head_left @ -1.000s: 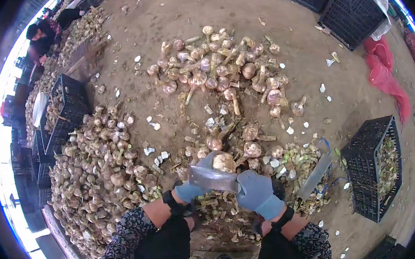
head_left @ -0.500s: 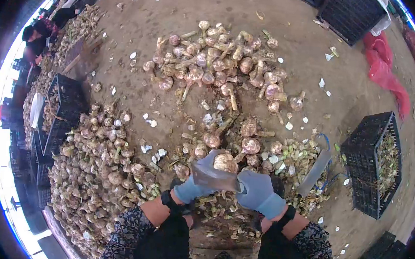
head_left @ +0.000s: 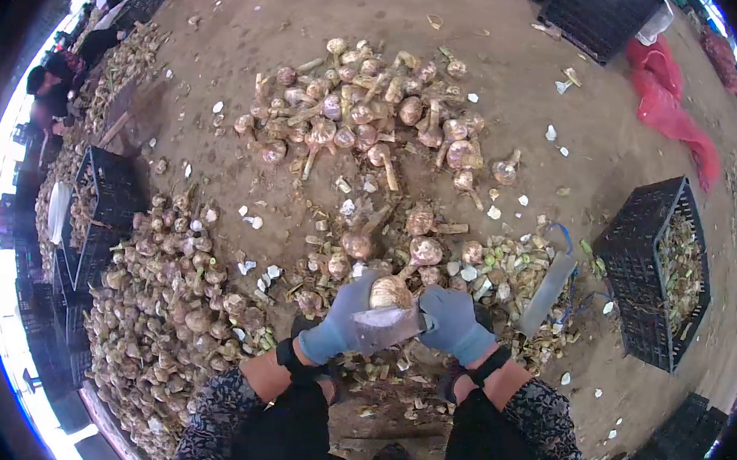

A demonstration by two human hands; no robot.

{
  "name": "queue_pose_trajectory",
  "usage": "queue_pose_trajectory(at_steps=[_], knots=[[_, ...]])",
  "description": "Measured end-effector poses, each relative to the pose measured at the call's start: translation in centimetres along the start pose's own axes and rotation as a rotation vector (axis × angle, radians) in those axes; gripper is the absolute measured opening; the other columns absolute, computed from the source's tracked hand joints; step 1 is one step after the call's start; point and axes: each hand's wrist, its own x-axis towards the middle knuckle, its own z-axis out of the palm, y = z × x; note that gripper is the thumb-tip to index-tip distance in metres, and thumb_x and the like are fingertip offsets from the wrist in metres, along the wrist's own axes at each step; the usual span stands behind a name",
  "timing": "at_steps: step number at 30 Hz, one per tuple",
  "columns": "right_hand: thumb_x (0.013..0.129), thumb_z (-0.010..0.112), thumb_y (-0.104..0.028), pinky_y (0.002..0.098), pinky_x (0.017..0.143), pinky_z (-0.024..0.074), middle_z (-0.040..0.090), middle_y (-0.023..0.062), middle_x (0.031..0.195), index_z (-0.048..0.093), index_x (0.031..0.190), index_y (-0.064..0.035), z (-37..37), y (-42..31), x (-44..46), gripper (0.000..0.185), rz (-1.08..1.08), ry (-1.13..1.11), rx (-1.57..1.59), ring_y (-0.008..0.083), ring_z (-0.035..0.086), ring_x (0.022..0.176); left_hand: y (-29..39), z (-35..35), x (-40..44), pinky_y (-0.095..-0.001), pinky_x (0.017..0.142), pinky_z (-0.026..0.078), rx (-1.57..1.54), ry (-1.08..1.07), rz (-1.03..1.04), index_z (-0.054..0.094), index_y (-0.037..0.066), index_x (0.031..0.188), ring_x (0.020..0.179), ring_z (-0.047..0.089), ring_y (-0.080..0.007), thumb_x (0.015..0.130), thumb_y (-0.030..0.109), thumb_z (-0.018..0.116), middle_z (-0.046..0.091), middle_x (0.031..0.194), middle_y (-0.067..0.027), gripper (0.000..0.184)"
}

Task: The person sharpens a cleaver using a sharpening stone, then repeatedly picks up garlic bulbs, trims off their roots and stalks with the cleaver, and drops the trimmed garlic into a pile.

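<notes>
A garlic bulb (head_left: pixel 391 292) sits in my gloved left hand (head_left: pixel 336 320), whose fingers wrap round its left side. My right hand (head_left: pixel 456 322), gloved too, is closed on a knife; the glove covers its handle. The wide knife blade (head_left: pixel 386 323) lies across the near side of the bulb, spanning from one hand to the other. Just beyond my hands are several garlic bulbs with stems (head_left: pixel 425 251) on the ground. Trimmed stem pieces (head_left: pixel 502 269) are scattered to the right of them.
Farther ahead lies a heap of stemmed garlic (head_left: pixel 360 110). A large pile of garlic bulbs (head_left: pixel 174 319) covers the left. Black crates stand left (head_left: pixel 115 187) and right (head_left: pixel 639 275), the right one holding scraps. A flat metal strip (head_left: pixel 548 294), red netting (head_left: pixel 671 114) and another person (head_left: pixel 50 84) are in view.
The view has shifted slightly, so the ground things sit a little farther left and up or down. The knife blade has tilted and catches more light. Both hands keep their hold.
</notes>
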Motion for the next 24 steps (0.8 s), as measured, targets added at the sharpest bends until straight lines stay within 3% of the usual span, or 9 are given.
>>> queue_pose_trajectory(at_steps=[4, 7, 10, 13, 17, 20, 21, 23, 24], knots=[[0.057, 0.069, -0.023, 0.0403, 0.050, 0.0443, 0.053, 0.0071, 0.071, 0.055, 0.077, -0.0143, -1.7, -0.2, -0.1, 0.026, -0.082, 0.077, -0.041, 0.0296, 0.058, 0.056, 2.6, 0.2, -0.7, -0.0279, 0.079, 0.050, 0.320, 0.009, -0.154, 0.049, 0.003, 0.119, 0.087, 0.062, -0.0161, 0.068, 0.011, 0.078, 0.064, 0.096, -0.0074, 0.059], [0.063, 0.065, -0.018, 0.0416, 0.061, 0.0493, 0.062, 0.0138, 0.074, 0.060, 0.078, -0.0098, 0.9, 10.5, -3.3, 0.018, 0.556, -0.104, -0.425, 0.0337, 0.062, 0.068, 8.0, 0.2, -2.3, -0.0317, 0.083, 0.047, 0.411, -0.316, 0.370, 0.061, 0.003, 0.102, 0.088, 0.061, -0.0163, 0.051, 0.027, 0.087, 0.065, 0.097, -0.0054, 0.063], [0.067, 0.061, -0.015, 0.0421, 0.063, 0.0494, 0.063, 0.0167, 0.077, 0.059, 0.077, -0.0069, -7.4, 7.6, -4.3, 0.013, 0.876, 0.106, -0.086, 0.0341, 0.063, 0.072, 6.9, 0.7, -3.4, -0.0315, 0.087, 0.045, 0.341, -0.262, 0.128, 0.053, 0.001, 0.115, 0.093, 0.059, -0.0168, 0.053, 0.026, 0.087, 0.062, 0.102, -0.0081, 0.075], [0.067, 0.062, -0.011, 0.0403, 0.057, 0.0459, 0.057, 0.0152, 0.067, 0.055, 0.072, -0.0058, -7.0, 3.6, -1.1, 0.010, 0.596, 0.354, 0.220, 0.0350, 0.057, 0.062, 6.6, 0.8, -1.7, -0.0310, 0.081, 0.049, 0.346, -0.128, 0.111, 0.045, 0.000, 0.120, 0.094, 0.062, -0.0188, 0.058, 0.027, 0.084, 0.063, 0.103, -0.0116, 0.078], [0.067, 0.065, -0.014, 0.0399, 0.050, 0.0448, 0.055, 0.0110, 0.066, 0.054, 0.071, -0.0096, -5.1, -1.1, -0.7, 0.012, 0.167, 0.271, 0.127, 0.0324, 0.056, 0.056, 5.3, 0.2, -0.6, -0.0299, 0.082, 0.049, 0.154, -0.138, 0.006, 0.042, -0.001, 0.124, 0.095, 0.061, -0.0162, 0.060, 0.023, 0.084, 0.062, 0.107, -0.0104, 0.080], [0.067, 0.065, -0.017, 0.0406, 0.050, 0.0462, 0.057, 0.0098, 0.069, 0.055, 0.076, -0.0104, -4.6, -4.0, -0.8, 0.015, 0.104, 0.032, 0.067, 0.0329, 0.057, 0.058, 5.3, 0.3, -1.1, -0.0285, 0.084, 0.049, -0.435, -0.092, -0.251, 0.041, -0.001, 0.125, 0.095, 0.060, -0.0155, 0.060, 0.026, 0.085, 0.062, 0.108, -0.0101, 0.083], [0.067, 0.064, -0.019, 0.0413, 0.052, 0.0480, 0.059, 0.0094, 0.073, 0.057, 0.083, -0.0114, -4.6, -4.1, -0.9, 0.019, 0.090, -0.054, 0.013, 0.0329, 0.060, 0.062, 1.6, -0.8, -0.8, -0.0274, 0.086, 0.048, -0.075, -0.077, -0.021, 0.042, -0.001, 0.124, 0.094, 0.061, -0.0166, 0.062, 0.029, 0.084, 0.061, 0.110, -0.0108, 0.082], [0.068, 0.063, -0.019, 0.0419, 0.053, 0.0484, 0.060, 0.0099, 0.075, 0.058, 0.084, -0.0112, -4.0, -2.9, -1.1, 0.019, 0.138, -0.105, 0.005, 0.0332, 0.061, 0.064, 6.2, 1.0, -1.6, -0.0287, 0.086, 0.048, -0.378, -0.085, -0.201, 0.042, -0.001, 0.124, 0.094, 0.061, -0.0179, 0.062, 0.031, 0.084, 0.061, 0.109, -0.0111, 0.082], [0.068, 0.062, -0.018, 0.0426, 0.054, 0.0488, 0.061, 0.0104, 0.077, 0.059, 0.085, -0.0111, -3.5, -1.9, -1.2, 0.019, 0.189, -0.151, -0.004, 0.0336, 0.062, 0.066, 5.5, 0.3, -1.8, -0.0315, 0.087, 0.047, -0.074, -0.122, -0.174, 0.041, 0.001, 0.125, 0.097, 0.061, -0.0190, 0.063, 0.025, 0.083, 0.060, 0.111, -0.0097, 0.079]])
